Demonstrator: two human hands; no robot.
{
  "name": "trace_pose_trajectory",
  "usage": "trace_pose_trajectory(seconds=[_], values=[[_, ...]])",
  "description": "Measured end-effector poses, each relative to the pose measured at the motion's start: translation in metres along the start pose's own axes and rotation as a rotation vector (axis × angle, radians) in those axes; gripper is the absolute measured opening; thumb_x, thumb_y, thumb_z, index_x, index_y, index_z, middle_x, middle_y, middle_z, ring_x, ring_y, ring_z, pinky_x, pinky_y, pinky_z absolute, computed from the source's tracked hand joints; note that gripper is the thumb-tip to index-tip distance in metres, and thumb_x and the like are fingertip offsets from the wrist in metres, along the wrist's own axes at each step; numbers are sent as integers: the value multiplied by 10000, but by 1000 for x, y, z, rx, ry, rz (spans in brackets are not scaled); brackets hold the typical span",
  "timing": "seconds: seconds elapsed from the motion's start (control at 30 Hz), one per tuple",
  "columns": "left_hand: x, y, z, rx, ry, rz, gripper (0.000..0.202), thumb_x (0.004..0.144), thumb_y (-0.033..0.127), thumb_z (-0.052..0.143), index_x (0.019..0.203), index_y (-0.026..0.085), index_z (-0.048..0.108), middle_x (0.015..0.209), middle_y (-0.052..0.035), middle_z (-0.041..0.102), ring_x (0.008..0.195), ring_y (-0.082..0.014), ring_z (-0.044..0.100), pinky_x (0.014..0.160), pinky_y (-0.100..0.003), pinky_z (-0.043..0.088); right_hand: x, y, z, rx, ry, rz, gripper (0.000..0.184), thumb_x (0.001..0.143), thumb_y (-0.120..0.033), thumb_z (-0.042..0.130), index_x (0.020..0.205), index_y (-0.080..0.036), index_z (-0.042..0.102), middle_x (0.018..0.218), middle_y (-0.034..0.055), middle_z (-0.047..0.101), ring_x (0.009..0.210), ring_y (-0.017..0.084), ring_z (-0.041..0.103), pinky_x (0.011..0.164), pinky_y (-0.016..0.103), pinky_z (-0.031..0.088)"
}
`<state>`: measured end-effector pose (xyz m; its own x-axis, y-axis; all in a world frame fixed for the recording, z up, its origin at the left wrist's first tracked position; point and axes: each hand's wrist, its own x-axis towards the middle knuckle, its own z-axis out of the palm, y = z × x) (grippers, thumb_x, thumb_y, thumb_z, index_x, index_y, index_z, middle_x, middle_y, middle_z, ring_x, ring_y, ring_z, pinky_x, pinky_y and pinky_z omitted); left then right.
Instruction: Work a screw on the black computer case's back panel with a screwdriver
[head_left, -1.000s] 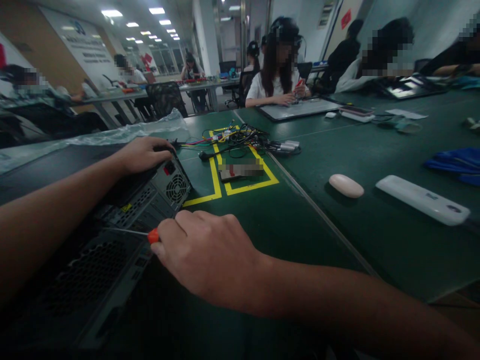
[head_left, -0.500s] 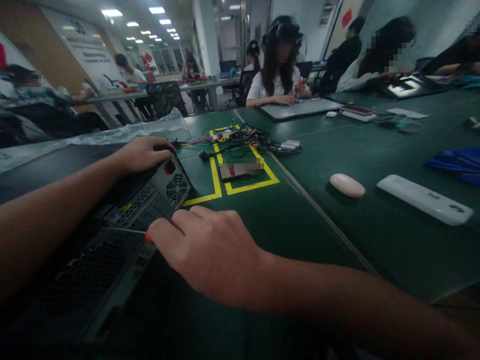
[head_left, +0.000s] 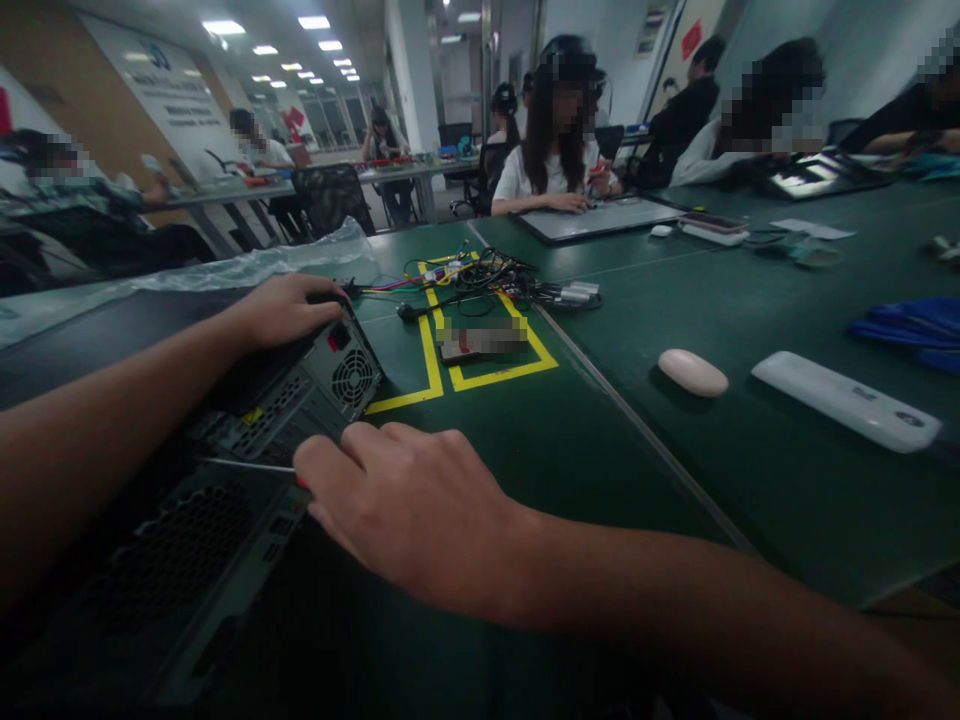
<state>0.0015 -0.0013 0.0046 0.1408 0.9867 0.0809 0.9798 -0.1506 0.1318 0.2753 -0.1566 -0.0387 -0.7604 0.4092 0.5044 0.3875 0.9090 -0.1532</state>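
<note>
A dark desktop computer case [head_left: 270, 520] lies at the left, its rear panel with fan grille and power socket facing me. My left hand [head_left: 289, 310] is on its top near the back corner, fingers curled over the edge and partly hidden. A screwdriver [head_left: 251, 466] with a thin metal shaft is in my right hand [head_left: 412, 510], whose fingers are wrapped round the red handle. The shaft points left at the rear panel. Its tip reaches a dark part of the case, and I cannot tell what it touches.
Bundled cables [head_left: 495, 275] and a small boxy item [head_left: 480, 340] lie by yellow tape lines. To the right are an oval pinkish case [head_left: 693, 372], a long white device [head_left: 847, 400] and blue cloth [head_left: 907, 330]. Clear plastic wrap [head_left: 330, 245] lies behind the computer. People sit at tables beyond.
My right hand has shifted very slightly, with the screwdriver still in it. My left hand and the computer case stay where they were.
</note>
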Motion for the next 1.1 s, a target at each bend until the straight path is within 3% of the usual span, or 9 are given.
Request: trace_pose_trajectory(seconds=[0.17,0.9,1.1], values=[[0,0,0,-11,8,11,730,860,569,462,1293,80,789,1341,-207,785,1243,-405,713,1174,-520,503,0,2,-5,-41,-68,-25,191,1180,-217,436,1268,-206,605,1063,22,753,886,233,739,545,373,409],[-2,1,-1,3,4,33,654,895,483,475,1295,71,787,1348,-198,787,1254,-380,702,1163,-472,501,3,5,-4,-54,-45,-26,235,1172,-176,433,1135,-184,664,981,41,759,881,223,719,555,371,373],[3,-7,4,-26,53,49,572,861,493,529,1211,170,845,1286,-133,824,1214,-399,724,1132,-483,543,6,1,0,-62,-18,12,201,1168,-238,480,1107,-194,667,1018,37,762,916,226,734,579,377,399]])
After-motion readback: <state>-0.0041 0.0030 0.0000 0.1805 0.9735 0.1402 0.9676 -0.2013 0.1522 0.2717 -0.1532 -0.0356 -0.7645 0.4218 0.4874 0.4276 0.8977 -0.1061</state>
